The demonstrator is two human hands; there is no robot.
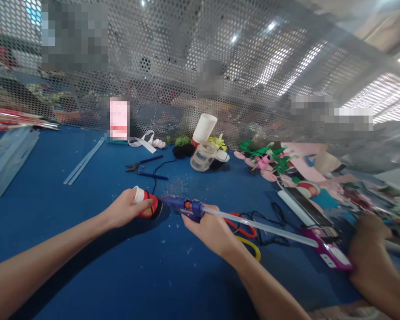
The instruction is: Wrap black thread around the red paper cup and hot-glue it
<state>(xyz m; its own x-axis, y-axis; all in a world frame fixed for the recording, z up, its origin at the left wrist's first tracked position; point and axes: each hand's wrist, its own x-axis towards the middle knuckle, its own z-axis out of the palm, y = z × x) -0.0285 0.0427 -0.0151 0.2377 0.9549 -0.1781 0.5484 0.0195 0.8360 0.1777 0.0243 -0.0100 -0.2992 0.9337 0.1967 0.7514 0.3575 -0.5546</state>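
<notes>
My left hand [126,208] is wrapped around a small red and white paper cup [147,205] lying on its side on the blue table [86,249]. My right hand [209,229] grips a blue glue gun [186,207] with a clear glue stick [260,226] trailing out its back. The gun's nozzle points left and nearly touches the cup's dark end.
Pliers [143,166], clear glue sticks [83,161], a stack of white cups [204,128], a clear jar [203,156], scissors with red and yellow handles [245,231] and a phone [306,205] lie around. Another person's hand [370,249] rests at right. A perforated metal screen [186,66] closes the back.
</notes>
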